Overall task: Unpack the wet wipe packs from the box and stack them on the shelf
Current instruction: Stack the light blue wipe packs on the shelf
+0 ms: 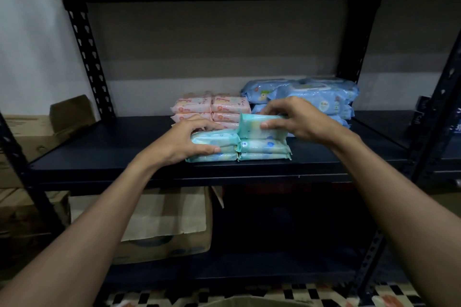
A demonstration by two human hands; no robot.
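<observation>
At shelf (99,154) front, right hand (299,119) pinched a teal wipe pack (252,128), tilted atop the right teal stack (264,148), left hand (189,142) gripped the left teal stack (219,138), pink packs (224,107) and blue packs (319,97) behind.

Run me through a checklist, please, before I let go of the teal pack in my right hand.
1. Right hand grips the top teal pack: ok.
2. That pack lies flat on the right teal stack: not ok, it sits tilted.
3. Left hand steadies the left teal stack: ok.
4. Both stacks sit behind the front edge of the shelf: ok.
5. Gap between the teal stacks and the pink packs behind them: cannot tell.
</observation>
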